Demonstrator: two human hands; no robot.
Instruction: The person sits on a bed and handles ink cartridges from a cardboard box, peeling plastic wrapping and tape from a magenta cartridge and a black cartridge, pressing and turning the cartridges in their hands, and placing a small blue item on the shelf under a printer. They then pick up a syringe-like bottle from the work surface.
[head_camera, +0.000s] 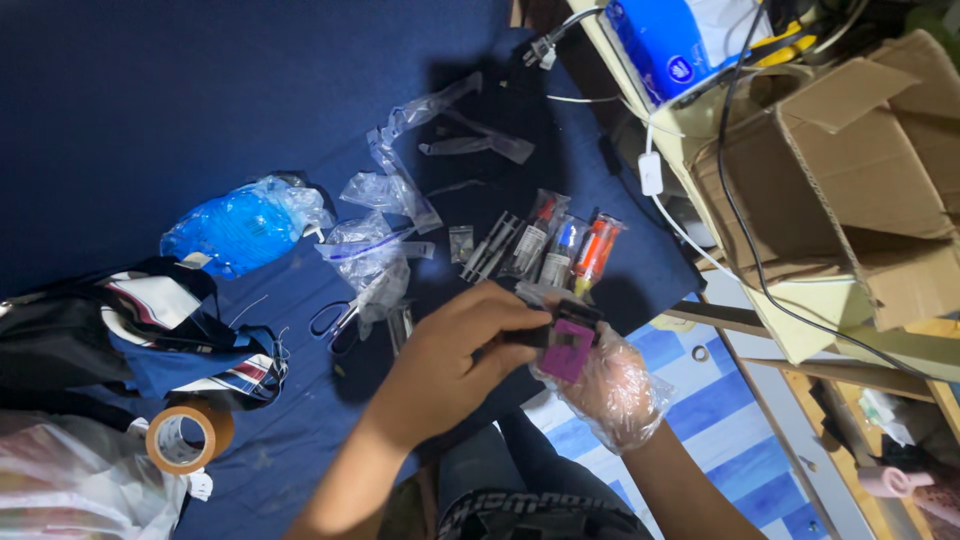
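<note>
Left hand (455, 365) bare, pinching small black-and-magenta plastic cartridge (563, 340) from its left | right hand (610, 385) in clear plastic glove, cupped beneath it | cartridge near centre, above blue cloth (150, 100), just near of bagged ink syringes (560, 245) | likely light, rigid, slick; grip by flat sides.

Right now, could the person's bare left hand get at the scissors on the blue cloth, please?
Probably yes: the scissors lie beside the left hand with nothing between, though it first must release the black and magenta cartridge.
</note>
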